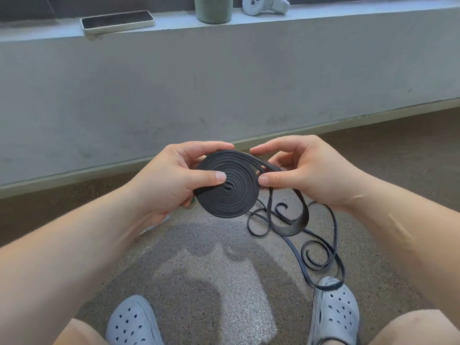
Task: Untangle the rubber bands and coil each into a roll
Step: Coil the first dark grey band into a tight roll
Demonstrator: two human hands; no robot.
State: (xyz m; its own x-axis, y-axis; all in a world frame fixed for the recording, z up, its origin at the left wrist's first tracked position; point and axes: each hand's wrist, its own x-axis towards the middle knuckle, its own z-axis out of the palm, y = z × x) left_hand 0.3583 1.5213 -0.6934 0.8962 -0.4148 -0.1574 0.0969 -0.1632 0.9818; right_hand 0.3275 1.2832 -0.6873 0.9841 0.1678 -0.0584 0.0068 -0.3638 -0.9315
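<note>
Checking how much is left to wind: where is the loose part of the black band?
In the head view, the loose part hangs below the right hand, right of the roll, looping over the floor to the right shoe.

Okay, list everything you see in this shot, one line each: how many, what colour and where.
roll: one, black, flat spiral of rubber band, held between both hands
loose band: count unclear, black, curling strands hanging from the roll to the floor, reaching the right clog
phone: one, dark screen in a pale case, left on the ledge
cup: one, grey-green, middle of the ledge
controller: one, white, on the ledge right of the cup
ledge: one, grey concrete, across the top
floor: speckled brown, underfoot
clogs: two, light grey, bottom of view
left hand: grips the roll, thumb on its centre
right hand: pinches the loose band at the roll's right edge
</note>
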